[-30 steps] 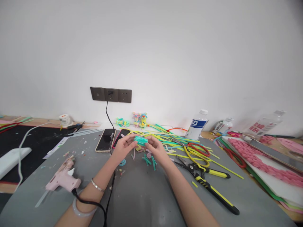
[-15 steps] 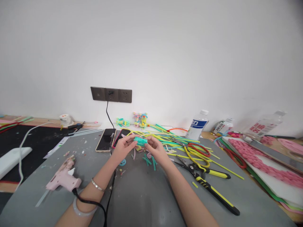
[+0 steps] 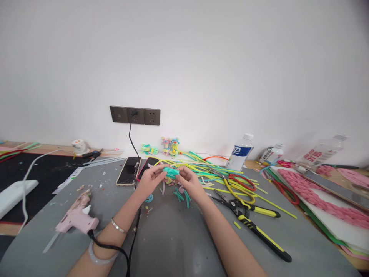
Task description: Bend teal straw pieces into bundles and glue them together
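Between my two hands is a small teal bundle of pipe-cleaner pieces (image 3: 171, 172), held level above the grey work surface (image 3: 167, 246). My left hand (image 3: 152, 179) pinches its left end between thumb and fingers. At its right end, the fingertips of my right hand (image 3: 188, 181) are closed on it. Short teal pipe-cleaner pieces (image 3: 179, 195) lie just below the hands, near a lilac coil (image 3: 181, 189). A blue ring (image 3: 149, 198) rests under my left wrist. Part of the bundle's underside is hidden by fingers.
A pink glue gun (image 3: 77, 217) lies at left, its black cord passing my left forearm. Black-and-yellow pliers (image 3: 250, 223) and scissors (image 3: 239, 190) lie at right beside long yellow pipe cleaners (image 3: 273, 203). Behind are a phone (image 3: 128, 171), small figures (image 3: 170, 147) and a bottle (image 3: 240, 154).
The teal bundle has turned slightly between my fingers, showing a little less yellow beneath it. Both hands stay in nearly the same place.
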`<state>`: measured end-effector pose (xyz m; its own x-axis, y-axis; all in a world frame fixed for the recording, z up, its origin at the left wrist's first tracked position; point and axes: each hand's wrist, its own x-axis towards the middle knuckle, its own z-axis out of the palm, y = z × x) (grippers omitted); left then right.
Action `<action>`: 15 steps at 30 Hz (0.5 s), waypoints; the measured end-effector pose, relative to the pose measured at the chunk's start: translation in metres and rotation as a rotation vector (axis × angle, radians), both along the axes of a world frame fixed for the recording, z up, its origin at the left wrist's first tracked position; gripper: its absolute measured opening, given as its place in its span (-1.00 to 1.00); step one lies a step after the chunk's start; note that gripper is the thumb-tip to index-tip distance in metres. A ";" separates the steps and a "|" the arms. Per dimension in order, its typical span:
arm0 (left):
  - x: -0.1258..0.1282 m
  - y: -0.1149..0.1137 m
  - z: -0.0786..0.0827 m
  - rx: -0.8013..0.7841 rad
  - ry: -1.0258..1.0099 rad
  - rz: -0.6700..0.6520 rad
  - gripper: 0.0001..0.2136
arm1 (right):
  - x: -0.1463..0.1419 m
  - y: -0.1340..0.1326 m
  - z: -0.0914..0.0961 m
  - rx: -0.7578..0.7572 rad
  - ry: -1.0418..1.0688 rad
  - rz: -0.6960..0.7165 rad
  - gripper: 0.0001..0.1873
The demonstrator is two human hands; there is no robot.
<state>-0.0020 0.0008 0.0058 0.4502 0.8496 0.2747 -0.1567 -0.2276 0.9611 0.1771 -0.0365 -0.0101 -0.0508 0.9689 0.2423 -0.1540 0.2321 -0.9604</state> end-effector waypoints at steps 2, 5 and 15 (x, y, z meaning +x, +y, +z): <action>0.000 -0.001 0.001 0.000 0.002 -0.001 -0.53 | 0.000 0.000 0.000 0.004 -0.004 -0.004 -0.56; 0.000 -0.001 0.001 0.003 0.011 -0.006 -0.53 | 0.000 0.000 -0.001 0.013 -0.012 -0.010 -0.57; -0.001 0.000 -0.002 -0.003 -0.015 -0.065 -0.56 | 0.000 0.001 -0.003 0.035 -0.046 -0.048 -0.58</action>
<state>-0.0032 0.0010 0.0042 0.4999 0.8197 0.2796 -0.1858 -0.2138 0.9590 0.1770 -0.0352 -0.0129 -0.0158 0.9614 0.2748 -0.0980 0.2720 -0.9573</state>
